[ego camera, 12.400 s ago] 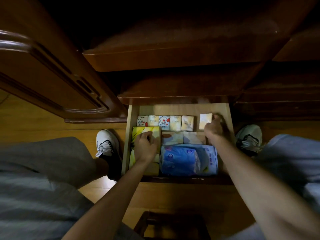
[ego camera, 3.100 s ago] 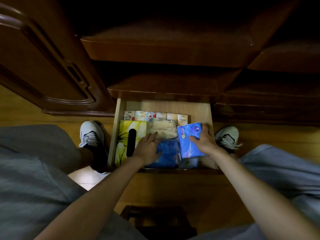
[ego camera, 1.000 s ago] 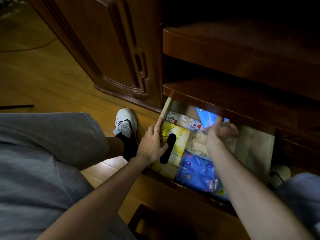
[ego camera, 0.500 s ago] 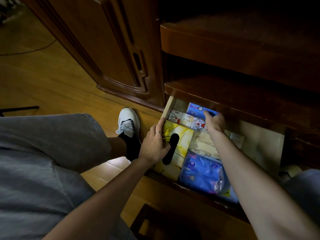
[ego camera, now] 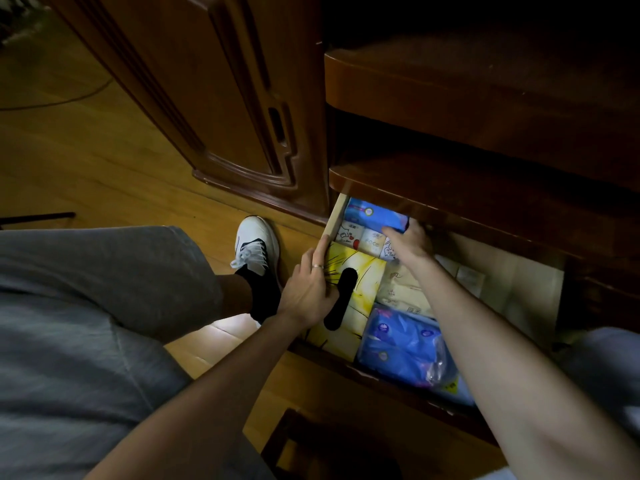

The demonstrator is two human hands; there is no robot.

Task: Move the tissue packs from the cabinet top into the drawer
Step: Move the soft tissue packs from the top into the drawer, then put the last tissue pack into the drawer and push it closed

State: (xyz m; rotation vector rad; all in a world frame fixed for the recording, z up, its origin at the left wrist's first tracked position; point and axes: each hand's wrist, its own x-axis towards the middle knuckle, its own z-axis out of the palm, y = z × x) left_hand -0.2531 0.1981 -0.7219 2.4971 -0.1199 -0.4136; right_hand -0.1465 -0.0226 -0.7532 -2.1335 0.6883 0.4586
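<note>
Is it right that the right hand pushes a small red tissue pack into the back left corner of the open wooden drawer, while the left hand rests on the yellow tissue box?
Not quite. In the head view the small tissue pack under the right hand is blue, not red. The rest holds: it sits in the back left corner of the open wooden drawer, and the left hand rests on the yellow tissue box.

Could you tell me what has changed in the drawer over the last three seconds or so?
The right hand has carried the small blue tissue pack from the drawer's middle to the back left corner, onto the row of small packs, still gripping it. The left hand shifted from the large blue pack to the drawer's left wall. The yellow box stayed put.
</note>
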